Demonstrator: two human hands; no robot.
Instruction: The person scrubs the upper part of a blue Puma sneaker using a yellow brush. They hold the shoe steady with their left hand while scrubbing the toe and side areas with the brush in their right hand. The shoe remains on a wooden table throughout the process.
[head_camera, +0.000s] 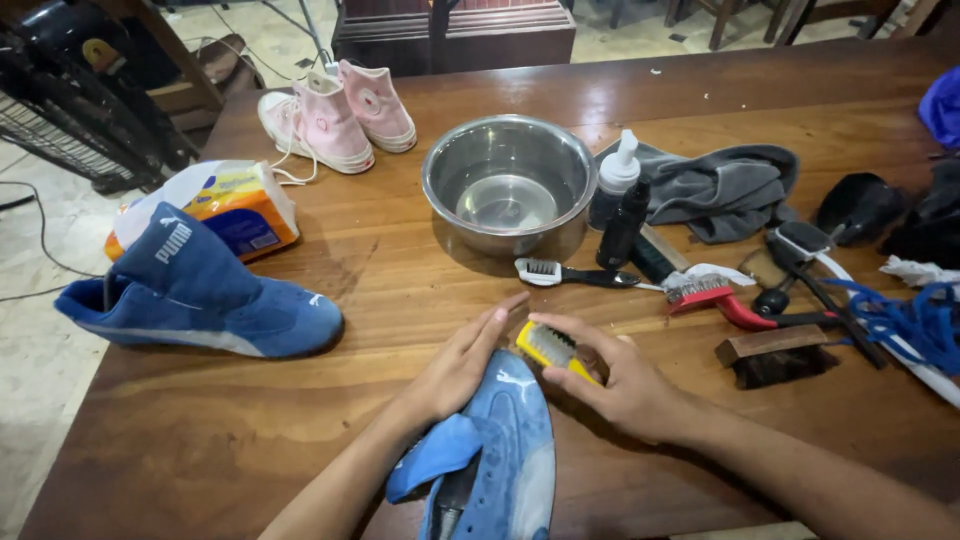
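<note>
2 hands over a blue shoe (510, 440), left hand (462, 365) flat on it, right hand (618, 385) gripping yellow brush (552, 350)

Lighting is even and moderately bright, with soft shadows beside the bowl (508, 185) and glare on the table (400, 290); focus is sharp centrally, with wide-angle bending at the edges.
</note>
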